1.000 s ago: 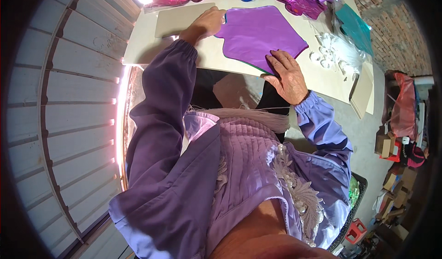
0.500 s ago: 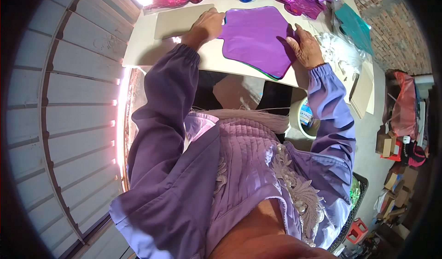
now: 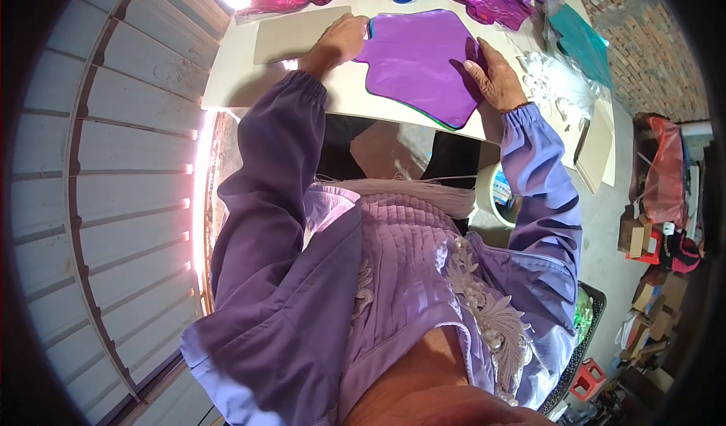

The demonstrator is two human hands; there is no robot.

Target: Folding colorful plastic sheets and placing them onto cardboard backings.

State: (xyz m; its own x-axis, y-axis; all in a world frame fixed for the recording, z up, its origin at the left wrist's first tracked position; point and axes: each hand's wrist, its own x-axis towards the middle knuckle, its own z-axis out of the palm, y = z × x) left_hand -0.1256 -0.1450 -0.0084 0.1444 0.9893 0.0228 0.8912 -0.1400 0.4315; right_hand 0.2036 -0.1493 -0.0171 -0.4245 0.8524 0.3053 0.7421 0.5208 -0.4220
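Between left hand (image 3: 344, 38) and right hand (image 3: 495, 79), purple foil sheet (image 3: 420, 63).

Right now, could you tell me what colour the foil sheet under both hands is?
The foil sheet is shiny purple; head view.

Clear plastic bag (image 3: 563, 85) at the right end of the desk (image 3: 249, 78), crumpled, stuffed with white pieces. On the floor far right, small brown cardboard boxes (image 3: 634, 237) stacked beside a red-and-white carton (image 3: 656, 246). Lower right, a small red crate (image 3: 588, 379). No signs or screens.
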